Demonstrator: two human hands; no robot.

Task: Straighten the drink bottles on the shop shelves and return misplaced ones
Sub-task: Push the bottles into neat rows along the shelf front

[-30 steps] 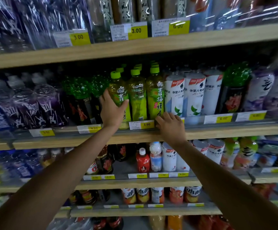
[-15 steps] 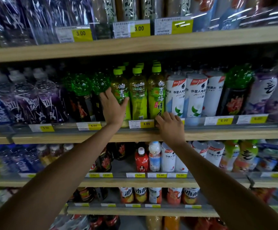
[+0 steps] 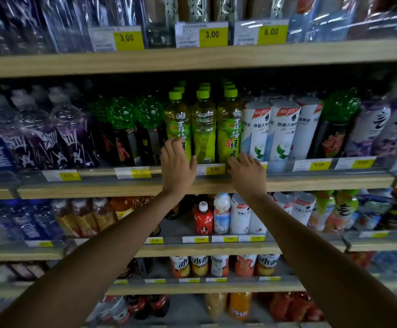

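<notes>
Three rows of green tea bottles with lime caps stand at the middle of the second shelf. My left hand (image 3: 177, 164) is wrapped round the lower part of the left green tea bottle (image 3: 178, 119), fingers on its front and thumb in the gap beside the middle green tea bottle (image 3: 204, 129). My right hand (image 3: 247, 172) rests with bent fingers at the foot of the right green tea bottle (image 3: 229, 129), touching the price rail (image 3: 311, 172). All three front bottles stand upright.
White bottles (image 3: 284, 131) stand right of the green tea, dark bottles with green tops (image 3: 121, 129) to its left, purple ones (image 3: 69, 138) further left. The shelf below holds a small red bottle (image 3: 203, 217) and white bottles. Wrapped packs fill the top shelf.
My left hand has slid from the left side of the green tea bottle round to its front, a little lower. My right hand has stayed at the rail.
</notes>
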